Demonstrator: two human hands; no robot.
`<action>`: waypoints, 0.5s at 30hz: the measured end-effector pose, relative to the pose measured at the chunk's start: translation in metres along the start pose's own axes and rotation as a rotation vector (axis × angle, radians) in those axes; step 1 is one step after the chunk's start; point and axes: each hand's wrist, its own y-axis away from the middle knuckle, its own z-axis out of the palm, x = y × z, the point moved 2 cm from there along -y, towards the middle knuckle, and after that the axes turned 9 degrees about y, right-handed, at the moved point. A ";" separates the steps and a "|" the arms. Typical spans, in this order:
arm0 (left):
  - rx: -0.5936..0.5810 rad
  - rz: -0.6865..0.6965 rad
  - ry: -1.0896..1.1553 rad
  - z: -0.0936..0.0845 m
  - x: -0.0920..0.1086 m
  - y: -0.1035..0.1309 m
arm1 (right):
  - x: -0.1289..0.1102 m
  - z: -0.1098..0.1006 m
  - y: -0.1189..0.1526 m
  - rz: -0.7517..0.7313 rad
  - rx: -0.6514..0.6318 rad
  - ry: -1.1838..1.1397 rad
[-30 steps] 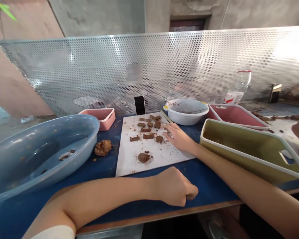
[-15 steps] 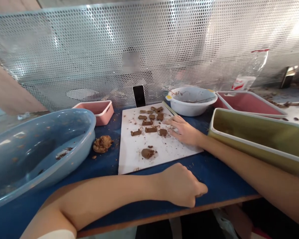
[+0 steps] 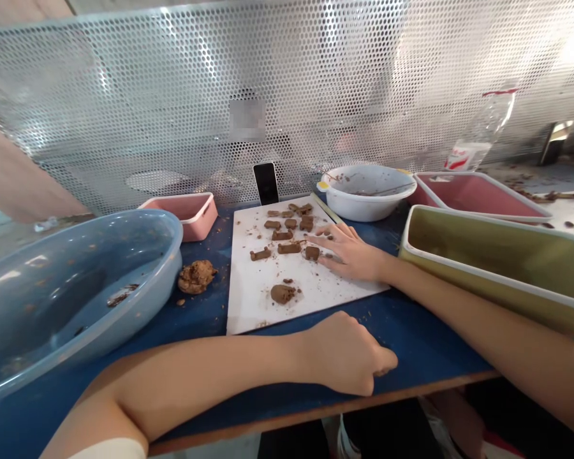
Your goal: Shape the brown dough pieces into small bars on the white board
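Bare board beside clay lump [image 3: 282, 294]

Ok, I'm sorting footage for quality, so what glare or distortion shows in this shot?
Head view: glare washes out the perforated screen at upper right, with bright streaks farther left; head view: the blue basin looks stretched toward the left edge; head view: a square patch is pixelated.

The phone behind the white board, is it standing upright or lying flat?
Upright: the phone stands on end, dark screen facing the camera.
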 end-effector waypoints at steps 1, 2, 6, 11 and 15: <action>0.000 0.002 0.003 0.000 0.000 0.000 | 0.000 -0.001 0.000 0.007 0.004 -0.002; 0.001 0.004 0.005 0.000 0.000 0.000 | -0.001 -0.002 0.000 0.006 0.007 -0.002; 0.012 0.012 0.015 0.001 -0.001 0.001 | -0.001 -0.004 0.001 -0.004 0.022 -0.005; 0.010 0.026 0.053 0.000 -0.002 0.002 | 0.000 -0.002 0.001 -0.029 0.062 -0.024; 0.014 0.020 0.065 0.001 -0.004 0.002 | -0.002 -0.006 0.001 -0.039 0.107 -0.028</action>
